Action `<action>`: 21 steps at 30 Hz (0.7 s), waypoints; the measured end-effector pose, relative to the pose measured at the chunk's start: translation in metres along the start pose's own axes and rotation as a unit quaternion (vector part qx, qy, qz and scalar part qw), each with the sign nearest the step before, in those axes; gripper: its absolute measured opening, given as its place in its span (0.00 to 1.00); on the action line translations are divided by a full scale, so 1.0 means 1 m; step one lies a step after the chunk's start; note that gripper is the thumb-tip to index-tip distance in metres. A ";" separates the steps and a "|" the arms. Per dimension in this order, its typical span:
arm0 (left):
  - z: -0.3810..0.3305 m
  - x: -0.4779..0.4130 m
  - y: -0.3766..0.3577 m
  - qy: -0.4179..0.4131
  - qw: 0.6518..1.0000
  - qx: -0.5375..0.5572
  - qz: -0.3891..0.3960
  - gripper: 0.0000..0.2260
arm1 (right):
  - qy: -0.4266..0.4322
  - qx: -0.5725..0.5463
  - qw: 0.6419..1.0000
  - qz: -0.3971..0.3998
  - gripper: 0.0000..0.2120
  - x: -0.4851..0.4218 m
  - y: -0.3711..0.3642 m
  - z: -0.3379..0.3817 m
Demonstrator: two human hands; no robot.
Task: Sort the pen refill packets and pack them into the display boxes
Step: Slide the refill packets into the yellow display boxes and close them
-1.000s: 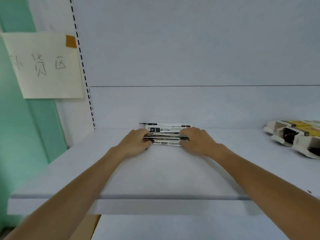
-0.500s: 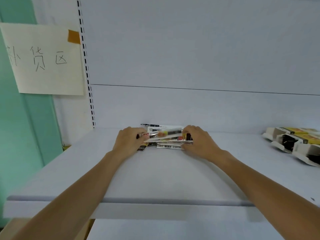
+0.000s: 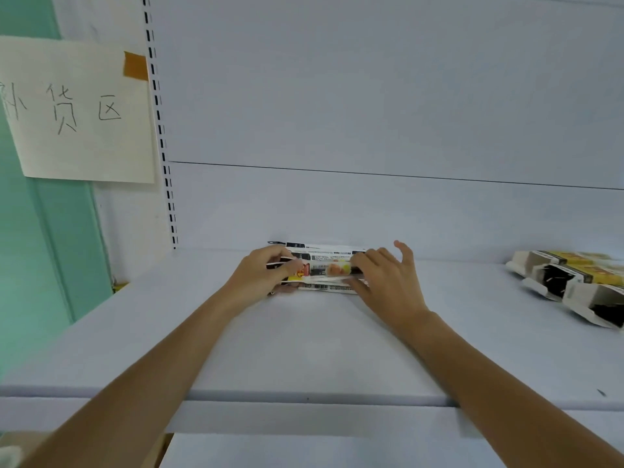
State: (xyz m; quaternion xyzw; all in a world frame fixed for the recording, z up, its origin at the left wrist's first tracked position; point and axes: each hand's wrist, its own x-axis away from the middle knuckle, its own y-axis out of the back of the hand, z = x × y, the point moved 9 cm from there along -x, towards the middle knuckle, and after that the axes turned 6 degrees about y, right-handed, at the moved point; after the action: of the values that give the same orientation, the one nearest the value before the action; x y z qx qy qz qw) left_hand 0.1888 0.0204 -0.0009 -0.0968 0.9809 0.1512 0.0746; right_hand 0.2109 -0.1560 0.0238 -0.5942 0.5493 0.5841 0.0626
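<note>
Barely begun, by the look of it. Packets (image 3: pixel 324 269) sit in one loose stack at 12 o'clock on the shelf (image 3: pixel 304 349), close to the back wall, w/ none seen in a box yet. L hand (image 3: pixel 260 275) curls its fingers round the stack's 9 o'clock end and grips it. R hand (image 3: pixel 388 282) pinches the 3 o'clock end of the top packet, fingers bent over it, little finger lifted clear. Top packet shows a red-yellow label and looks raised a bit off the rest; those under it show barcodes. Boxes (image 3: pixel 574 285) lie on their sides at 3 o'clock, well apart from the stack. Their open ends are dark inside, so can't tell if anything's in them. Paper sign (image 3: pixel 77 109) is taped up at 10 o'clock. My read: sorting is the step in hand, prob. splitting packets by type, and approx. all the packing is left to do.
</note>
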 end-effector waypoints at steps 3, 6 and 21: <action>0.008 -0.002 0.009 0.024 0.999 0.040 -0.012 0.06 | -0.047 -0.110 0.991 0.068 0.12 0.000 -0.002 -0.002; 0.015 -0.004 0.023 0.037 0.997 0.023 -0.066 0.06 | -0.084 -0.148 0.978 0.122 0.12 0.008 -0.012 -0.010; 0.008 0.003 0.017 0.018 0.999 -0.005 -0.049 0.15 | -0.087 -0.222 0.964 0.114 0.17 0.011 -0.014 -0.008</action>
State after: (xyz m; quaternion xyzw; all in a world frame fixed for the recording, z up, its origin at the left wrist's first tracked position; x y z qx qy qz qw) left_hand 0.1833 0.0382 -0.0040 -0.1481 0.9755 0.1499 0.0636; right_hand 0.2234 -0.1627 0.0099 -0.4740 0.4621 0.7440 -0.0906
